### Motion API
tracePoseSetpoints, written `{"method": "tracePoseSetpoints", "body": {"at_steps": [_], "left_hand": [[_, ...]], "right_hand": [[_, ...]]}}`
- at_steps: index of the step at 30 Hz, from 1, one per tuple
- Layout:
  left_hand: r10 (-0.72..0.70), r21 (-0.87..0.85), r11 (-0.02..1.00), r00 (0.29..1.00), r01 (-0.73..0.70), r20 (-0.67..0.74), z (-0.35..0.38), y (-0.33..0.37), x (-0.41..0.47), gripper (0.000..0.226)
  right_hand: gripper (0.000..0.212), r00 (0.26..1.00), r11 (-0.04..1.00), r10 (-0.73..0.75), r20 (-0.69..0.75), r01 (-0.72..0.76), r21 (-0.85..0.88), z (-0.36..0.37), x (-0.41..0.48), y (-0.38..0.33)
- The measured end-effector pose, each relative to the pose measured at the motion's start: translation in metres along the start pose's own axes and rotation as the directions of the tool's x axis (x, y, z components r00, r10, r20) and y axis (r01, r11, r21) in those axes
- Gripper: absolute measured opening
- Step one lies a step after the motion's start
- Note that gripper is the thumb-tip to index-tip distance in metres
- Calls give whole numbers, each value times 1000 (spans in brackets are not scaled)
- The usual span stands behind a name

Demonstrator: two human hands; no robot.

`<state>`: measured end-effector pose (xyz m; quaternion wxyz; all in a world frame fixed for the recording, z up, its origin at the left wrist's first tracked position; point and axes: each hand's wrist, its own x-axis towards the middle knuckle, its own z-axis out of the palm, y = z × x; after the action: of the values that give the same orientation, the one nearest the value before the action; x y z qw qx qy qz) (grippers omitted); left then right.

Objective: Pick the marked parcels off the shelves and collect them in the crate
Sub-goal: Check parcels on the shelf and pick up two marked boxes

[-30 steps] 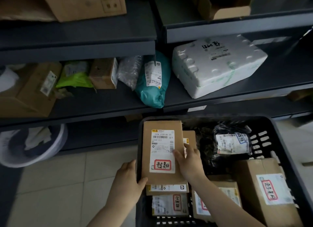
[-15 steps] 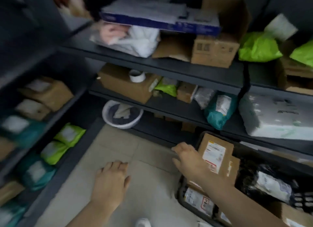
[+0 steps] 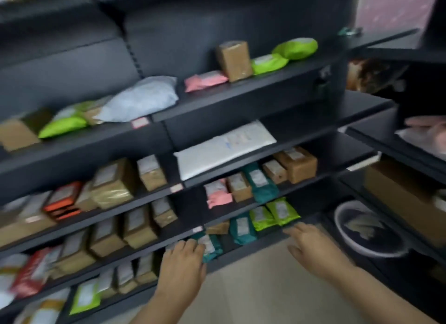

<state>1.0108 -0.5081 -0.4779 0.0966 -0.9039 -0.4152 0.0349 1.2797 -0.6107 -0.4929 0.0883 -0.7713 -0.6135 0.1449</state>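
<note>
Head view, shelves: a dark shelf unit fills the frame, with tiers of parcels; the picture is motion-blurred.
Left hand: the left hand reaches to a low tier, fingers forward and slightly bent, fingertips at the left edge of a teal parcel; the blur hides whether they touch it.
Left grip: released, nothing held.
Right hand: the right hand is stretched toward the front edge of the same tier, just below two green parcels.
Right grip: released, fingers spread and fairly straight, holding nothing.
Task parcels: all lie on the shelves; brown boxes fill the left tiers, and a flat white mailer lies higher up.
Labels: too blurred to read.
Floor: pale tiles lie under both arms; a round basin sits low on the right.
</note>
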Motion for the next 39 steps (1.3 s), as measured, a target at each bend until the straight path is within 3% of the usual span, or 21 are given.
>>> {"method": "tracePoseSetpoints", "body": {"at_steps": [3,7,11,18,31,39], "left_hand": [[-149,4,989,988,149,-40,-4,-66,-25,35],[-228,22,973,967,232,-109,4,-151,-49,31],[-212,35,976,975,215,-58,21,-232,-62,42],[-170,-15,985,977,169,-129,66,-335,-72,45],[-215,-182,961,976,207,-28,178,-376,-20,62],[-182,-160,971,983,176,-19,304,-402,57,65]], "right_hand": [[46,997,997,-70,46,71,-21,1,35,-70],[48,982,984,-173,75,175,-29,15,74,-160],[45,971,977,-202,129,209,-44,32,110,-241],[47,964,969,-208,165,226,-96,68,161,-331],[58,947,964,-186,260,228,-140,168,253,-342],[61,939,953,-227,259,269,-137,293,360,-318]]}}
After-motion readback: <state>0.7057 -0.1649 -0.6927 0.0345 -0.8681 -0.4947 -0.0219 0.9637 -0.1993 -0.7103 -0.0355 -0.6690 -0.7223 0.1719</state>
